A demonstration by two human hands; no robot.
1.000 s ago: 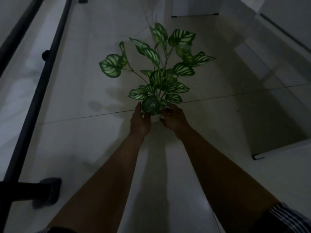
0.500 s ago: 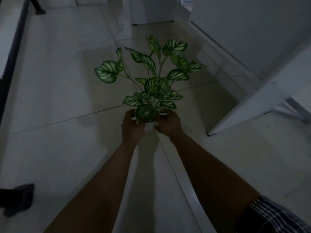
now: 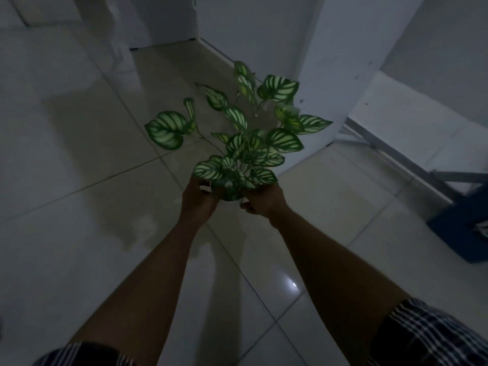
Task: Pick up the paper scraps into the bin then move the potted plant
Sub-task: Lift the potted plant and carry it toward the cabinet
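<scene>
The potted plant (image 3: 245,138) has green leaves with pale stripes and a small white pot mostly hidden under the lowest leaves. I hold it out in front of me, above the tiled floor. My left hand (image 3: 199,200) grips the pot's left side and my right hand (image 3: 264,200) grips its right side. No paper scraps are in sight.
A white wall corner (image 3: 324,83) stands just beyond the plant on the right. A dark blue bin or box (image 3: 462,228) sits on the floor at the far right, below a grey rail (image 3: 390,154). Pale glossy floor tiles (image 3: 79,154) stretch left and ahead.
The view has swung right while I carry the plant: the black railing on the left has gone, and the white wall corner and the blue box have come in. Both hands still hold the pot.
</scene>
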